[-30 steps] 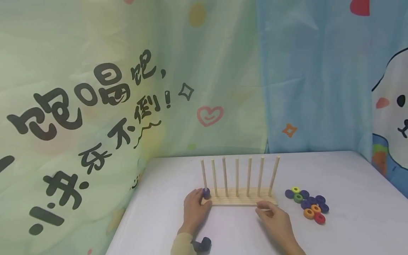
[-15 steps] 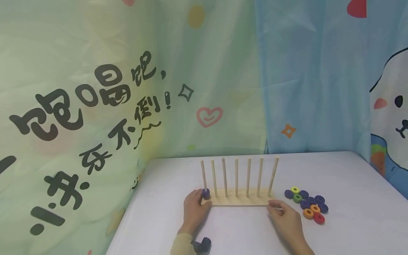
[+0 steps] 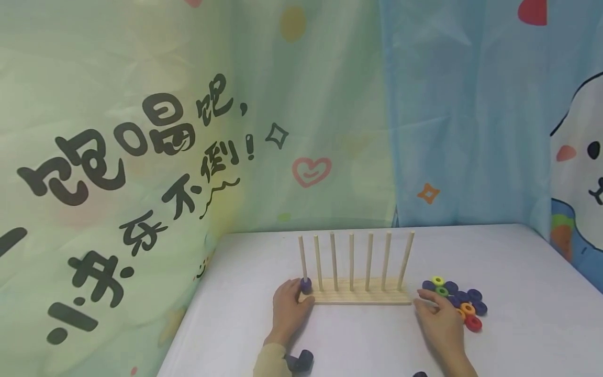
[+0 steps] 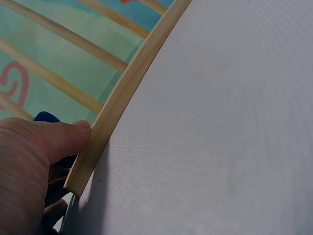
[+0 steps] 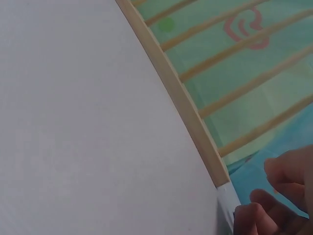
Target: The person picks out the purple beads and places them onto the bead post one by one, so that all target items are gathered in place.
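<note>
A wooden peg rack (image 3: 363,298) with several upright pegs stands on the table. A dark blue ring (image 3: 306,286) sits at the foot of its leftmost peg. My left hand (image 3: 288,310) grips the rack's left end, with the thumb (image 4: 73,138) against the wood and the other fingers round the end, partly hidden. My right hand (image 3: 442,323) hovers just off the rack's right end, its fingers loosely bent and nothing visible between them. Close to it lies a group of loose rings: dark blue, a yellow ring (image 3: 438,281), a green ring (image 3: 442,291), orange, and a red ring (image 3: 473,323).
The white table (image 3: 358,340) reaches back to a printed curtain (image 3: 311,115). A dark wrist-camera part (image 3: 301,361) shows beside the left sleeve. Part of the right hand covers some rings.
My right hand has moved right, from the rack's front edge past its right end toward the loose rings. The left hand and the rack have stayed in place.
</note>
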### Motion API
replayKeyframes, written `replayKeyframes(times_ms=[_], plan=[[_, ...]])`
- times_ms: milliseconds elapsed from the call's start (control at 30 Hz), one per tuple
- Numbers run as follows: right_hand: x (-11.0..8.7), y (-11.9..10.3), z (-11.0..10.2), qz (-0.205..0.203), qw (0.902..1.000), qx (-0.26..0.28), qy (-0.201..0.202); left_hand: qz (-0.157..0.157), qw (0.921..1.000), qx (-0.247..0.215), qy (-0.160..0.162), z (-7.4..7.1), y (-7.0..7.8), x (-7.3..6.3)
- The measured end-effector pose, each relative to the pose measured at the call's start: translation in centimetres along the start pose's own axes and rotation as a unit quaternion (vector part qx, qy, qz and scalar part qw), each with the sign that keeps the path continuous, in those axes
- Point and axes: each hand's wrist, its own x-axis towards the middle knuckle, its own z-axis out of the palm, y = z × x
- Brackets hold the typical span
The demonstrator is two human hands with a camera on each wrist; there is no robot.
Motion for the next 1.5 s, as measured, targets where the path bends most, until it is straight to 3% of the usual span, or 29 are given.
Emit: replayKeyframes(times_ms=[267, 400, 667, 1033, 1333, 1500], plan=[[0.9, 0.9, -2.2, -0.068, 0.9932, 0.005, 0.095, -0.001, 1.0000, -0.002, -0.008, -0.1, 0.4, 0.2], [1.4, 1.7, -2.9, -0.065, 0.9912, -0.005, 0.115, 0.000, 1.0000, -0.003, -0.005, 0.0, 0.2, 0.2], [2.0, 2.6, -4.4, 0.005, 0.9910, 0.030, 0.130, -0.015, 0.9998, -0.004, -0.012, 0.0, -0.2, 0.0], [2.5, 3.0, -6.3, 0.080, 0.9873, 0.012, 0.137, -0.013, 0.9998, -0.004, -0.012, 0.0, 0.0, 0.1], [3.8, 3.8, -6.3, 0.145, 0.9783, 0.031, 0.145, -0.004, 1.0000, -0.001, -0.003, 0.1, -0.2, 0.6], [4.2, 4.7, -6.0, 0.192, 0.9734, 0.037, 0.120, -0.010, 0.9998, 0.003, -0.017, 0.2, -0.5, 0.3]])
